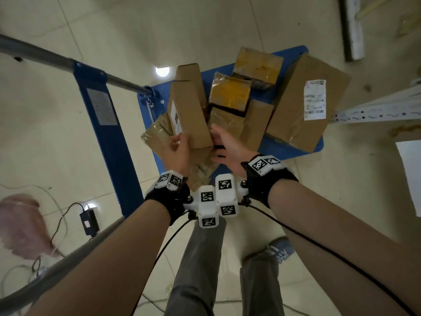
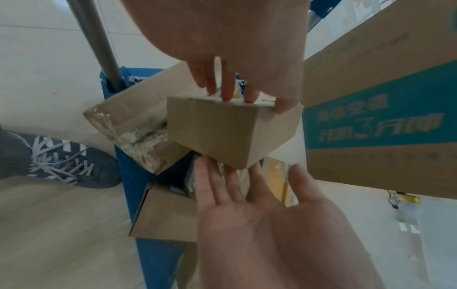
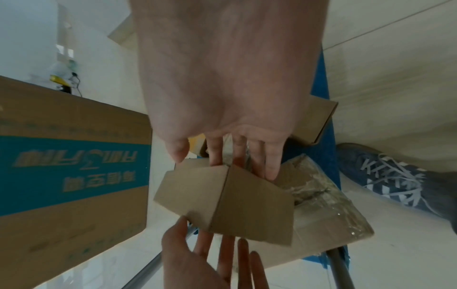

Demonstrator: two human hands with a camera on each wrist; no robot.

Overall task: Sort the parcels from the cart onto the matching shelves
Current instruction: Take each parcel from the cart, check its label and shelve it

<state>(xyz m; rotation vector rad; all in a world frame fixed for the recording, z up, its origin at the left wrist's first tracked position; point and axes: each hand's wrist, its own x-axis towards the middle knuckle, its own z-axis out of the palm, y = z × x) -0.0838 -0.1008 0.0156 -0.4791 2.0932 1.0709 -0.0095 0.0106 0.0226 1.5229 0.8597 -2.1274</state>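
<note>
On the blue cart (image 1: 280,149) lies a heap of cardboard parcels. My left hand (image 1: 176,149) (image 2: 252,90) grips the near end of a long plain brown box (image 1: 190,117) (image 2: 230,133) (image 3: 222,201), thumb on one face and fingers on the other. The box has a small white label and tilts up out of the heap. My right hand (image 1: 224,144) (image 2: 247,199) (image 3: 237,148) is open beside the box's right side, with straight fingers at its edge. A tape-wrapped parcel (image 1: 157,137) (image 2: 133,125) lies under the box.
A large box with a white label (image 1: 303,103), teal-printed on its side (image 2: 380,121), fills the cart's right. Two yellow-taped parcels (image 1: 230,92) sit behind. The cart's grey handle bar (image 1: 57,58) runs at left, a white shelf upright (image 1: 376,110) at right. An adapter with cables (image 1: 88,221) lies on the floor.
</note>
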